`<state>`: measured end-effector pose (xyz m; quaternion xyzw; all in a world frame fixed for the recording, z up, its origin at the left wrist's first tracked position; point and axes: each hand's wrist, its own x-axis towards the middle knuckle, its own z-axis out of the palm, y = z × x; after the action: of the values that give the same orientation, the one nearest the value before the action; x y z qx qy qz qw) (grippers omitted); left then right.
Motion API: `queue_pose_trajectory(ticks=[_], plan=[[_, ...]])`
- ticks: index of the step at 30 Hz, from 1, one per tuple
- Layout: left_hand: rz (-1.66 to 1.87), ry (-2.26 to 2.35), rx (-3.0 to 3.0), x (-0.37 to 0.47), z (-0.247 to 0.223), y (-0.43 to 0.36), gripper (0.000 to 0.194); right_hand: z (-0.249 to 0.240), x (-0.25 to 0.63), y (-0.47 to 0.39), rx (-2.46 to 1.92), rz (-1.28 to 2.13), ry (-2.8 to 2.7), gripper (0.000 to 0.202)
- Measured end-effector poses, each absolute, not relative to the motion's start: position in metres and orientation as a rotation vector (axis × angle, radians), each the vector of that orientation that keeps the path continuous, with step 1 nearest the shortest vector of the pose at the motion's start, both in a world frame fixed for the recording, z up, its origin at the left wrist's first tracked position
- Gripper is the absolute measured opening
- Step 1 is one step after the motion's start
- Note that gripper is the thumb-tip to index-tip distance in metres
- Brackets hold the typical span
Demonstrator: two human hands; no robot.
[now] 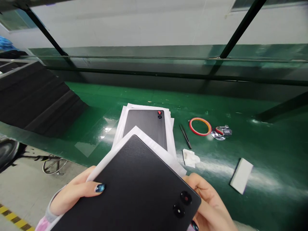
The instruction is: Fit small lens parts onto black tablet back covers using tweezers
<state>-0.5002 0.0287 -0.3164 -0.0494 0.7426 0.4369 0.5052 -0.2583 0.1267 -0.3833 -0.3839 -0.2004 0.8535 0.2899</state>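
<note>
A black tablet (pixel 134 186), back side up, is held close in front of me at a slant, with two round camera lenses at its right corner. A white sheet (pixel 154 148) lies under it and sticks out along its far edges. My left hand (pixel 72 192) grips the tablet and the sheet at the left edge, thumb on top. At the lens corner, my right hand (pixel 209 202) has its fingers curled around the tablet's edge; some fingertips are hidden beneath. Beyond them, a dark tablet (pixel 144 122) with a red mark at its upper lens rests on stacked white sheets (pixel 119 131).
On the green tabletop (pixel 216 176), to the right of the stack, are black tweezers (pixel 185 136), a red tape roll (pixel 200 126), a small shiny tape dispenser (pixel 222 131), a crumpled white tissue (pixel 190 158) and a white block (pixel 242 175). A black sheet (pixel 40 96) covers something at left.
</note>
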Motion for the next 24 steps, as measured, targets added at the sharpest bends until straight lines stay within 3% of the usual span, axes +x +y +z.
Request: queue_pose_trajectory(ticks=[9, 16, 24], plan=[[1.052, 1.824, -0.136, -0.499, -0.315, 0.026, 0.02, -0.401, -0.251, 0.124, -0.827, 2.521, -0.367, 0.028], [1.048, 1.831, -0.179, -0.501, -0.316, 0.025, 0.022, -0.413, -0.26, 0.124, -0.681, 2.532, -0.337, 0.022], [1.004, 1.836, -0.163, -0.503, -0.316, 0.022, 0.024, -0.395, -0.263, 0.116, -0.814, 2.468, -0.236, 0.027]])
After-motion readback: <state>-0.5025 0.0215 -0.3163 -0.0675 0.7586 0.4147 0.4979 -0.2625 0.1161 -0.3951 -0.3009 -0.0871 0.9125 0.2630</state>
